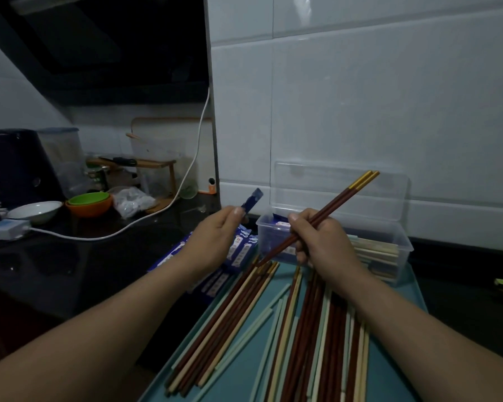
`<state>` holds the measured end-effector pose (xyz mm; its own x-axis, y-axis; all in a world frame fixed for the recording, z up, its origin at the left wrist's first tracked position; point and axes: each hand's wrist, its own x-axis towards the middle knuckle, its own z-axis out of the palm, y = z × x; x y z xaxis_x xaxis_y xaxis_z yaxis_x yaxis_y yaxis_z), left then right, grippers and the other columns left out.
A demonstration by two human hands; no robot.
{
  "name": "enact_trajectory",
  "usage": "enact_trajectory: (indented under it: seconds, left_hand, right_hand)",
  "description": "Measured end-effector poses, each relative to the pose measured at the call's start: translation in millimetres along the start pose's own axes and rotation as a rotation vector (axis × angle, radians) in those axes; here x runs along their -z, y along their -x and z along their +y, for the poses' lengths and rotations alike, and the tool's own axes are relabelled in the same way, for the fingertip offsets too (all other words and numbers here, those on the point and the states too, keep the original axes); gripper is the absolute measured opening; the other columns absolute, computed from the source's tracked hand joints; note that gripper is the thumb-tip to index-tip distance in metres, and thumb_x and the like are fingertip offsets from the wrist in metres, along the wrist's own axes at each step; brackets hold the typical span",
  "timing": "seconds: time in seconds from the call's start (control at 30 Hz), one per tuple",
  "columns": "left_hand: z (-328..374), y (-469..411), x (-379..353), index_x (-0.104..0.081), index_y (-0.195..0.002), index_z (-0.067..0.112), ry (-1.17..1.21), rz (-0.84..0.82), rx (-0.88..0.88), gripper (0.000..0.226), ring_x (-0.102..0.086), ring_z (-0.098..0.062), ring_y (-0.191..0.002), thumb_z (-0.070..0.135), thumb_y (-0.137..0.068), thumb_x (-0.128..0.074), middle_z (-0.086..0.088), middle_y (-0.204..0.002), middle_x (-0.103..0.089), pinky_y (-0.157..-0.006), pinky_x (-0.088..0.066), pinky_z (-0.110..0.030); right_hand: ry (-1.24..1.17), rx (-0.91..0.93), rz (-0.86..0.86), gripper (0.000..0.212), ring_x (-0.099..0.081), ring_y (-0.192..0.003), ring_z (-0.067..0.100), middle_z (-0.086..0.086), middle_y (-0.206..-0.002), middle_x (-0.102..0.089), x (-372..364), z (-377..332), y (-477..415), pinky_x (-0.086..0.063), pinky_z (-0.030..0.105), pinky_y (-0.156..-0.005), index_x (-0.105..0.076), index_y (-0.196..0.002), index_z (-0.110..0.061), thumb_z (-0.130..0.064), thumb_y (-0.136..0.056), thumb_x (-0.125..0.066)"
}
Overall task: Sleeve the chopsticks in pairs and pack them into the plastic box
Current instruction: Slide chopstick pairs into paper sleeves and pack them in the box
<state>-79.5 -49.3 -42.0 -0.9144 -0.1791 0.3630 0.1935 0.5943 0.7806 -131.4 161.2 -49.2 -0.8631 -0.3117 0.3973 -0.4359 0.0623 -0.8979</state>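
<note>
Gold-tipped chopsticks [328, 210], raised: two. Blue sleeve [251, 200], raised: one. Plastic box [401, 245], at far edge of tray [233, 384]: one. Loose chopsticks [311, 329] on tray: overlapping, count indeterminate. Bench [99, 256], left edge: one white bowl [35, 211], one green bowl [89, 198], one orange bowl [90, 209].

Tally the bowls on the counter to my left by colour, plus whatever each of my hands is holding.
White bowl: 1
Green bowl: 1
Orange bowl: 1
Brown chopsticks, right hand: 2
Blue sleeve, left hand: 1
Total: 6
</note>
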Motion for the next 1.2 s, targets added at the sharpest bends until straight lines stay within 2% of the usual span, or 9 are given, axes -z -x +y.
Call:
enact_trajectory:
  seconds: [0.17, 0.3, 0.47, 0.57, 0.63, 0.73, 0.87, 1.03, 1.2]
  left_hand:
    - [17, -2, -21, -0.065, -0.109, 0.019, 0.26, -0.058, 0.034, 0.038, -0.054, -0.018, -0.071, 0.045, -0.112, -0.038, -0.003, -0.081, -0.056, -0.069, -0.045, -0.038]
    - [34, 1, -32, -0.064, -0.117, 0.011, 0.344, -0.086, 0.06, 0.025, -0.059, -0.021, -0.075, 0.025, -0.112, -0.044, -0.007, -0.088, -0.065, -0.073, -0.048, -0.038]
    - [33, 13, -38, -0.064, -0.103, 0.016, 0.264, -0.094, 0.076, 0.019, -0.061, -0.022, -0.077, 0.03, -0.102, -0.052, -0.011, -0.089, -0.068, -0.075, -0.048, -0.043]
    - [33, 21, -39, -0.068, -0.094, 0.024, 0.205, -0.074, 0.078, 0.047, -0.054, -0.013, -0.068, 0.056, -0.109, -0.037, 0.009, -0.069, -0.061, -0.066, -0.039, -0.032]
    - [34, 25, -41, -0.071, -0.1, 0.027, 0.179, -0.082, 0.051, 0.053, -0.056, -0.006, -0.068, 0.059, -0.109, -0.031, 0.016, -0.065, -0.062, -0.064, -0.04, -0.027]
    - [38, 34, -46, -0.07, -0.107, 0.026, 0.112, -0.119, 0.012, 0.042, -0.063, 0.003, -0.079, 0.049, -0.111, -0.035, 0.016, -0.086, -0.071, -0.065, -0.044, -0.016]
    - [34, 40, -51, -0.062, -0.111, 0.03, -0.017, -0.069, -0.034, 0.022, -0.063, -0.005, -0.087, 0.045, -0.109, -0.046, 0.005, -0.097, -0.069, -0.074, -0.05, -0.029]
    - [31, 39, -51, -0.054, -0.115, 0.037, -0.071, -0.027, -0.093, 0.01, -0.062, 0.007, -0.086, 0.039, -0.106, -0.055, 0.013, -0.094, -0.068, -0.064, -0.041, -0.015]
    - [25, 40, -54, -0.054, -0.118, 0.039, -0.15, -0.066, -0.125, 0.013, -0.062, 0.001, -0.079, 0.043, -0.106, -0.055, 0.01, -0.089, -0.068, -0.065, -0.047, -0.028]
  right_hand:
    - [0.004, 0.007, 0.027, 0.037, -0.055, -0.05, 0.021, 0.004, -0.059, -0.057, 0, 0, -2, -0.046, 0.025, -0.049, -0.06, -0.087, 0.0, -0.03, -0.108, -0.054]
    - [-0.019, 0.014, 0.054, 0.036, -0.052, -0.048, 0.019, 0.007, -0.058, -0.054, -1, -1, -2, -0.045, 0.025, -0.047, -0.059, -0.084, -0.004, -0.03, -0.108, -0.054]
    - [-0.026, 0.033, 0.132, 0.048, -0.053, -0.047, 0.02, 0.008, -0.058, -0.054, 2, -8, 0, -0.046, 0.028, -0.046, -0.056, -0.086, 0.006, -0.036, -0.109, -0.048]
    - [-0.041, 0.053, 0.225, 0.048, -0.051, -0.046, 0.02, 0.011, -0.057, -0.053, 7, -14, 1, -0.043, 0.026, -0.043, -0.059, -0.084, 0.0, -0.038, -0.109, -0.046]
    - [-0.081, 0.066, 0.266, 0.046, -0.047, -0.046, 0.021, 0.013, -0.058, -0.049, 9, -17, 0, -0.04, 0.026, -0.041, -0.059, -0.084, -0.002, -0.037, -0.11, -0.044]
    - [-0.129, 0.073, 0.288, 0.043, -0.044, -0.047, 0.022, 0.013, -0.059, -0.046, 10, -19, 0, -0.039, 0.027, -0.041, -0.057, -0.084, -0.005, -0.035, -0.111, -0.043]
    - [-0.136, 0.083, 0.33, 0.045, -0.046, -0.048, 0.017, 0.003, -0.054, -0.045, 11, -21, 0, -0.041, 0.028, -0.044, -0.053, -0.075, -0.011, -0.037, -0.11, -0.043]
    - [-0.126, 0.095, 0.423, 0.048, -0.046, -0.048, 0.013, 0.0, -0.054, -0.044, 15, -23, -1, -0.042, 0.027, -0.045, -0.052, -0.071, -0.014, -0.04, -0.11, -0.041]
    - [-0.204, 0.086, 0.509, 0.046, -0.047, -0.052, 0.017, 0.002, -0.058, -0.046, 20, -25, -5, -0.042, 0.025, -0.044, -0.051, -0.073, -0.014, -0.039, -0.11, -0.04]
